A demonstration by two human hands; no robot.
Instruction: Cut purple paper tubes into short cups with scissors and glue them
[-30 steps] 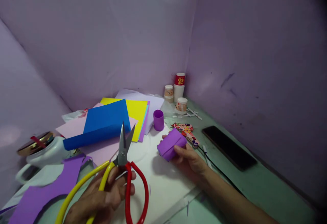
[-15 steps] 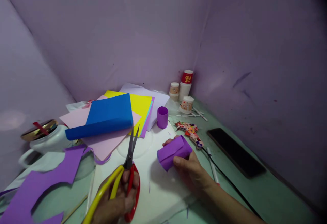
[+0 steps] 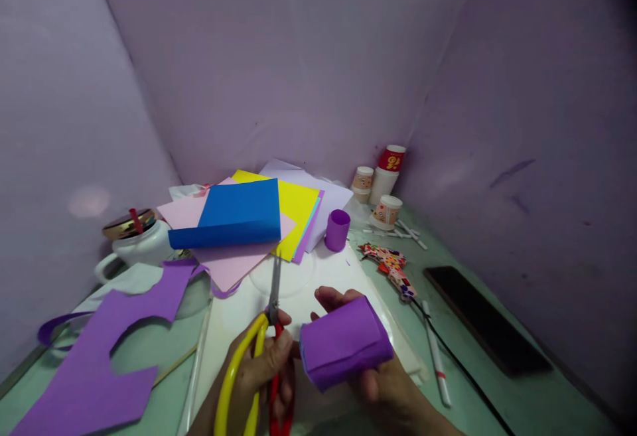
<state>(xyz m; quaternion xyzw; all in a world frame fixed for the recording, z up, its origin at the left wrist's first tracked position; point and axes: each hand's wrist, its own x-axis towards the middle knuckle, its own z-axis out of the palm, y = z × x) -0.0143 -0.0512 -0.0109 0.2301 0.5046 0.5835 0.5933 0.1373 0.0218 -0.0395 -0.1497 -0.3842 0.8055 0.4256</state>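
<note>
Purple paper roll point(image 3: 343, 343) lying sideways; yellow-red scissors point(image 3: 266, 350) closed, upright.

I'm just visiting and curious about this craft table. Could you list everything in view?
scissors: one, yellow and red handles, in the left hand
paper roll: one, purple, in the right hand
small tube: one, purple, upright behind the white board
paper sheets: stack, blue over pink, yellow, lilac; far side
cut sheet: one, purple, left front
lidded pot: one, white, gold lid, left
paper cups: several, white and red, far corner
patterned piece: one, multicoloured, right of board
pen: one, white, right
phone: one, black, right
cable: one, black, beside pen
left hand: gripping scissors
right hand: around roll
</note>
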